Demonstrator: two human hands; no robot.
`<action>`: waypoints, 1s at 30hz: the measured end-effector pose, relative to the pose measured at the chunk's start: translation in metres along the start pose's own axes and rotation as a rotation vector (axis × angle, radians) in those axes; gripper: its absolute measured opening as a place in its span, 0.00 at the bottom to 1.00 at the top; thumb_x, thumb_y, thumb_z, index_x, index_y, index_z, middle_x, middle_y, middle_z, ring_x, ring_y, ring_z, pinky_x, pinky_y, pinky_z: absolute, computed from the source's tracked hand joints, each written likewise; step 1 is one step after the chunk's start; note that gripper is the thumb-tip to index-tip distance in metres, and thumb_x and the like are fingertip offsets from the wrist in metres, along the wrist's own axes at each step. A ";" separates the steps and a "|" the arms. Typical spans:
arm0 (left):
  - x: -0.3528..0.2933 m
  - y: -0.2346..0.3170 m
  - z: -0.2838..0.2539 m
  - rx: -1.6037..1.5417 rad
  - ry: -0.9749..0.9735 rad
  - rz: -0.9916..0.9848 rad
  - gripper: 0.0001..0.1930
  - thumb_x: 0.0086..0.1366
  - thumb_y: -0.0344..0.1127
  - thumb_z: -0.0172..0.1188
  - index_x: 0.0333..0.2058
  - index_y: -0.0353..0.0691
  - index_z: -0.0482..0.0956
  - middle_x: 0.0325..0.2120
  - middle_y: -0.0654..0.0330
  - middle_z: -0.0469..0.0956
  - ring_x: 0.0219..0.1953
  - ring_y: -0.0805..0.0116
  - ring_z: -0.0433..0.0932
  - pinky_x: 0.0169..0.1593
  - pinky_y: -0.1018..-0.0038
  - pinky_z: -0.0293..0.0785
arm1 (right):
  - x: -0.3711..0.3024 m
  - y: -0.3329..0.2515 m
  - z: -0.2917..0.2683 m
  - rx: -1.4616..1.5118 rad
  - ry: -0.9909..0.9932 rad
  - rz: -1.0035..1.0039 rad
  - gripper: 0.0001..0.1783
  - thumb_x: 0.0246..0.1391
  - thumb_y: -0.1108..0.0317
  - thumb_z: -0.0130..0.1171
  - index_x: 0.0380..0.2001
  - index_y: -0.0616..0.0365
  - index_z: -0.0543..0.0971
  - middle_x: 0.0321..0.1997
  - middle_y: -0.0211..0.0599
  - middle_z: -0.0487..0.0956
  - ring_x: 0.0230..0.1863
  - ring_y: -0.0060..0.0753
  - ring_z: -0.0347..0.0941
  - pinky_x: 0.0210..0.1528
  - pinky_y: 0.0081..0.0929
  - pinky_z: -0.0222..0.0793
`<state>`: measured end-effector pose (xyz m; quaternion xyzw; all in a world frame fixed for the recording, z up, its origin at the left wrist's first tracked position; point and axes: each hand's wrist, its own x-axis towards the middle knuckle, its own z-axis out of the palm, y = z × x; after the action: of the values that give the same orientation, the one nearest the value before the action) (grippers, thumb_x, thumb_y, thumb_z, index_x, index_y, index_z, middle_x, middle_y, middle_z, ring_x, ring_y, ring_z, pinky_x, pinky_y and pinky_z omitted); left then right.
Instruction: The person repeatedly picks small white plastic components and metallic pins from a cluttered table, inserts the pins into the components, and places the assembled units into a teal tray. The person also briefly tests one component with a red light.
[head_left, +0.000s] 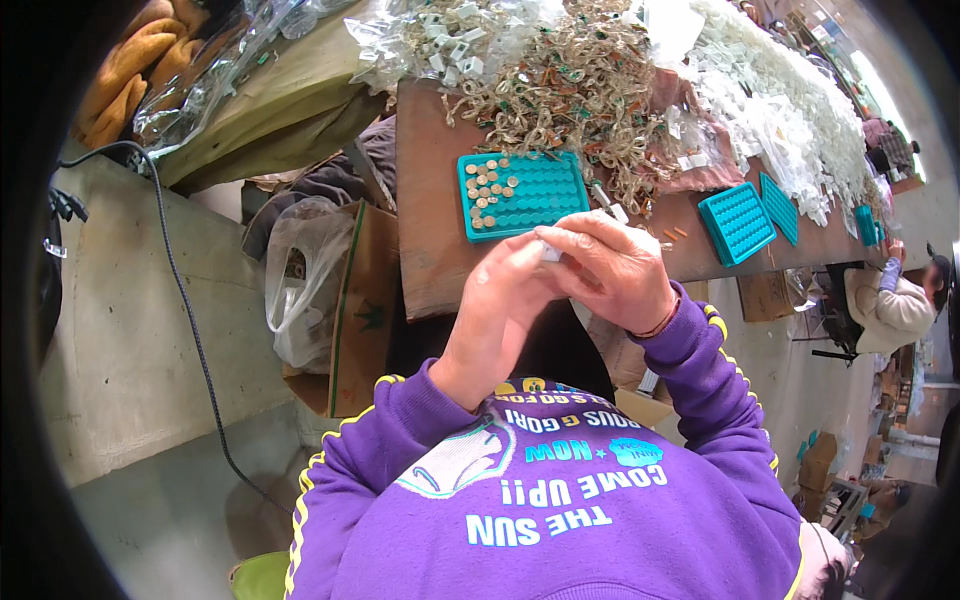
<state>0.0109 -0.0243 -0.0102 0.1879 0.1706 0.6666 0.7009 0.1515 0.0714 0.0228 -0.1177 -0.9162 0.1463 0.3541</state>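
My left hand [500, 305] and my right hand [615, 270] meet above the near edge of the brown table. Between their fingertips they pinch a small white plastic piece [550, 253]; the fingers hide most of it. Just beyond them lies a teal compartment tray [545, 215], partly covered by my fingers. Small round tan discs [483, 180] sit mostly in its left part. To the right of the tray, close to my right hand, are a few white plastic pieces [618, 213] and some small orange bits [677, 233].
Beyond the tray rises a heap of coiled wires [570, 85], with white plastic parts [770, 90] piled to its right. More teal trays [737, 222] lie at the right. A cardboard box [345, 310] with a plastic bag stands at the left. Another person [890, 305] sits far right.
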 end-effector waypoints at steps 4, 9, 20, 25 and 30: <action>0.000 -0.002 0.003 0.373 0.206 0.034 0.15 0.69 0.36 0.54 0.48 0.32 0.71 0.44 0.57 0.77 0.45 0.71 0.79 0.53 0.72 0.74 | -0.004 -0.004 -0.002 -0.010 0.013 0.068 0.16 0.43 0.74 0.67 0.39 0.60 0.79 0.33 0.38 0.77 0.29 0.36 0.78 0.30 0.27 0.76; 0.001 -0.004 0.000 0.362 0.165 -0.008 0.14 0.69 0.35 0.54 0.48 0.32 0.71 0.43 0.57 0.77 0.46 0.71 0.79 0.54 0.71 0.74 | -0.005 -0.005 -0.004 -0.019 0.000 0.058 0.15 0.44 0.74 0.66 0.38 0.60 0.79 0.32 0.37 0.77 0.28 0.36 0.78 0.28 0.26 0.76; 0.009 -0.014 -0.012 -0.081 0.082 -0.063 0.11 0.71 0.33 0.53 0.49 0.37 0.72 0.45 0.57 0.77 0.48 0.67 0.78 0.57 0.65 0.73 | -0.041 -0.016 0.016 0.061 0.304 0.274 0.19 0.43 0.75 0.67 0.43 0.59 0.81 0.41 0.41 0.81 0.41 0.41 0.79 0.44 0.33 0.77; 0.020 -0.016 -0.028 0.088 0.048 0.065 0.09 0.68 0.30 0.56 0.46 0.35 0.73 0.42 0.56 0.79 0.46 0.67 0.79 0.57 0.61 0.74 | -0.079 0.008 -0.028 -0.189 0.309 0.604 0.13 0.48 0.75 0.65 0.39 0.57 0.83 0.37 0.43 0.82 0.41 0.41 0.79 0.43 0.33 0.75; 0.030 -0.018 -0.038 0.128 -0.035 0.155 0.09 0.67 0.28 0.57 0.45 0.34 0.73 0.43 0.53 0.79 0.46 0.61 0.80 0.56 0.60 0.74 | -0.093 0.068 -0.071 -0.399 0.189 0.656 0.08 0.50 0.71 0.64 0.35 0.57 0.83 0.36 0.41 0.81 0.35 0.42 0.79 0.38 0.30 0.74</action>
<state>0.0098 0.0066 -0.0517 0.2567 0.1856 0.7030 0.6368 0.2747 0.1176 -0.0082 -0.4838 -0.8037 0.0591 0.3413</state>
